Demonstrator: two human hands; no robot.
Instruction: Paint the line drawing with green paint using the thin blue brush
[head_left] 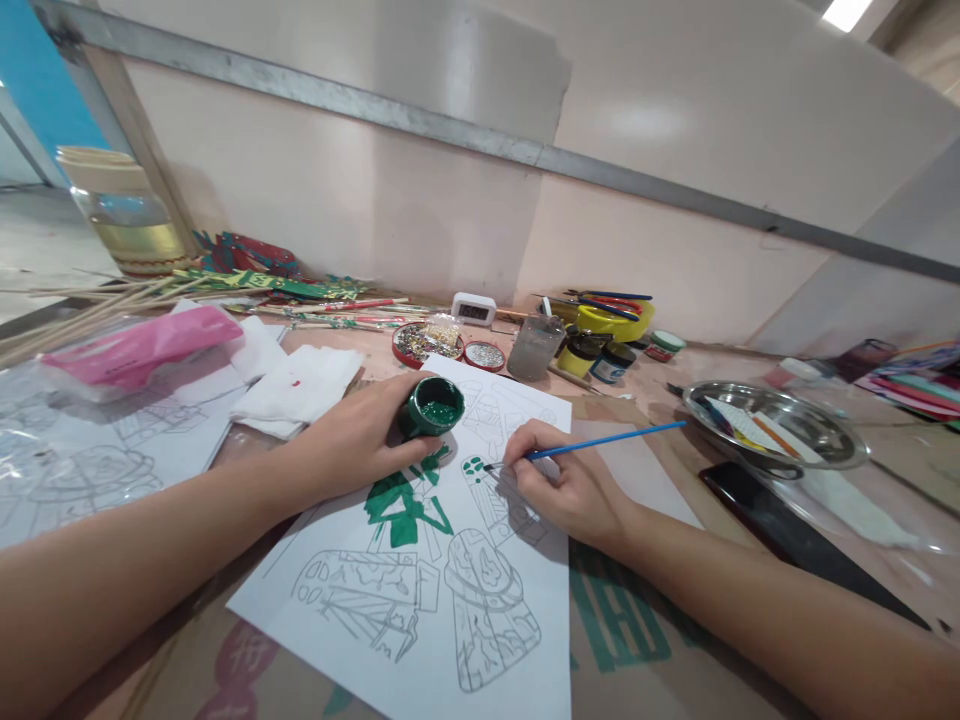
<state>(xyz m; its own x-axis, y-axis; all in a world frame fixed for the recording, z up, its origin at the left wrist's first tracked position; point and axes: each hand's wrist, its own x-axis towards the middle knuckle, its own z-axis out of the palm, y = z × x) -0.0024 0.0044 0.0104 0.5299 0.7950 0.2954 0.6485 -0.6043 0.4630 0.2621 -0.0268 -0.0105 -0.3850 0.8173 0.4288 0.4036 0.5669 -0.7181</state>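
Observation:
My left hand [382, 425] is wrapped around a small open jar of green paint [435, 405], tilted a little over the upper part of a white sheet [405, 650]. In my right hand [559, 475] is a thin blue paintbrush [607, 438]. Its tip meets the paper beside several small green dabs on a pencil drawing. Left of the tip, another drawing [405, 515] carries broad green strokes. Lower on the page, more outlined figures [491, 610] are uncoloured pencil lines.
Behind the paper stand a cup of cloudy water [536, 345], paint jars [579, 355], dishes of beads [427, 343] and a small digital clock [474, 309]. A metal bowl [840, 440] and black phone [810, 545] lie right. Folded tissues [300, 385] and a pink packet [150, 345] lie left.

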